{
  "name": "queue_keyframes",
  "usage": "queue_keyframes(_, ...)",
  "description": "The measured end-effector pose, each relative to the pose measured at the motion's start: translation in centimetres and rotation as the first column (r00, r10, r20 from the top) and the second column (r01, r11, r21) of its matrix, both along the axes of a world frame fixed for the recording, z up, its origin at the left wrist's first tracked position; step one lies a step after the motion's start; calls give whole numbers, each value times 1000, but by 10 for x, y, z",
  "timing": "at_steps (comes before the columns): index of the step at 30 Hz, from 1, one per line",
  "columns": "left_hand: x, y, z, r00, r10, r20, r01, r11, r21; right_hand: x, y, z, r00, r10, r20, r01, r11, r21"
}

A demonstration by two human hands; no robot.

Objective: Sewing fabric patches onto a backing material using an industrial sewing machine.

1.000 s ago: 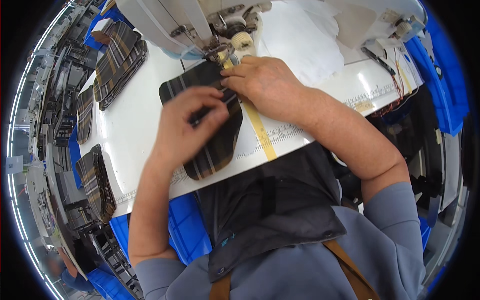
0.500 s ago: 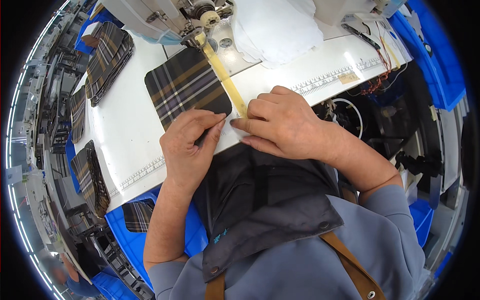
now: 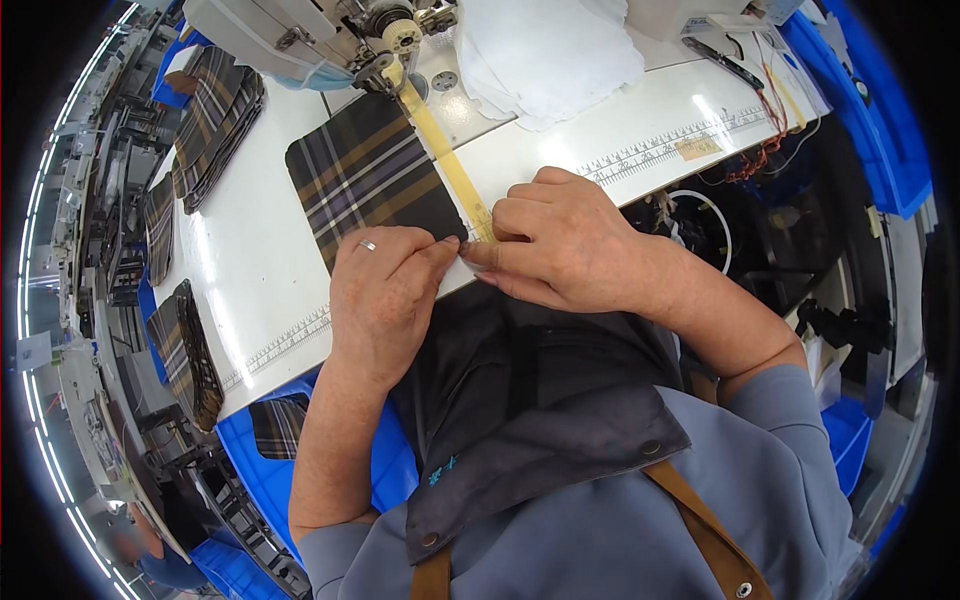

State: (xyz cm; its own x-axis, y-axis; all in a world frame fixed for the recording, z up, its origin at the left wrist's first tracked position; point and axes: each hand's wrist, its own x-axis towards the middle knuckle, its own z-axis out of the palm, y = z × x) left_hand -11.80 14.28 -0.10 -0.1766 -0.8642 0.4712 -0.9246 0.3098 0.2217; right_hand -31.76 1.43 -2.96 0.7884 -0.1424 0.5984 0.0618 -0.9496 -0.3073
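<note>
A dark plaid fabric piece with brown and pale stripes lies flat on the white table, its far end by the sewing machine's presser area. My left hand, with a ring on one finger, pinches the fabric's near right corner between thumb and fingers. Close against those fingertips is my right hand, its fingers curled and thumb drawn in; what they hold, if anything, is hidden. Along the fabric's right edge a yellow strip runs from the machine toward my right hand.
Stacked plaid pieces lie at the table's left, with another pile nearer. White cloth rests right of the machine. A printed ruler follows the table edge. Blue bins stand below left. Black snips lie at far right.
My left hand has turned over slightly and its fingertips have moved right to the fabric corner, meeting my right fingertips. My right hand has barely moved.
</note>
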Motion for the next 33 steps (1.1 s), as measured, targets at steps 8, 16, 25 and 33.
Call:
queue_keyframes(8, -8, 3, 9, 999, 25, 37, -28, 995, 91, 3, -13, 10, 997, 61, -45, -47, 964, 263)
queue_keyframes(16, 7, -6, 14, 843, 232, -486, -99, 954, 282, 30, -16, 6, 999, 44, 32, -48, 991, 122)
queue_keyframes(25, 28, -24, 19, 917, 83, -389, 29, 962, 272, 31, -19, 8, 998, 31, 54, -26, 995, -100)
queue_keyframes(33, 37, -36, 1, 996, 9, -87, 12, 973, 230, 22, -22, 12, 997, 79, -19, -79, 996, -37)
